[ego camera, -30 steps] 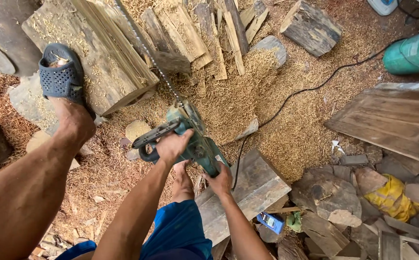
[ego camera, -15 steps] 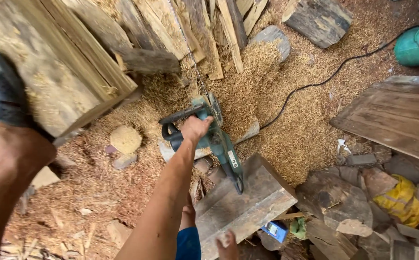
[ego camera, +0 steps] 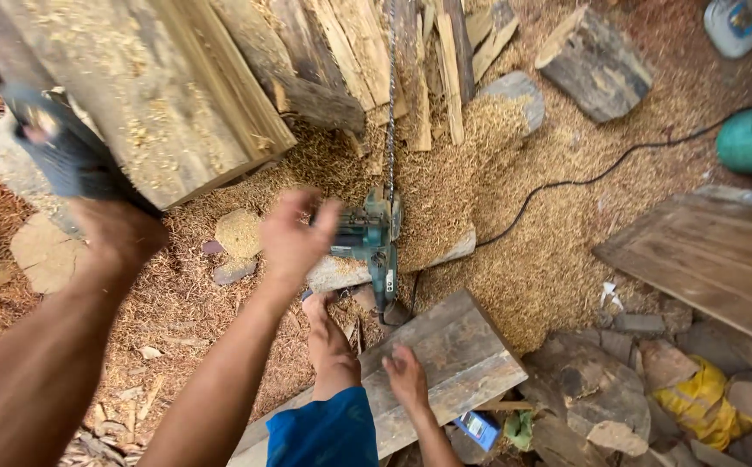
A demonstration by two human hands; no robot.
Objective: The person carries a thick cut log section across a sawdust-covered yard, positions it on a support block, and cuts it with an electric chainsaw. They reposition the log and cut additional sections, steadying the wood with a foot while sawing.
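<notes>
Hovering with fingers spread and holding nothing, the left hand (ego camera: 294, 235) is just beside the chainsaw (ego camera: 376, 242). The saw lies on the sawdust-covered ground, its bar pointing away toward the stacked wood. The right hand (ego camera: 406, 376) rests open on a plank (ego camera: 471, 346) below the saw. The step looks like a reach for the saw, and lifting it would call for a firm grip on its front handle.

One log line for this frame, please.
left hand: open, blurred, beside chainsaw | right hand: resting on plank | chainsaw: lying on sawdust | cord: trailing right
</notes>
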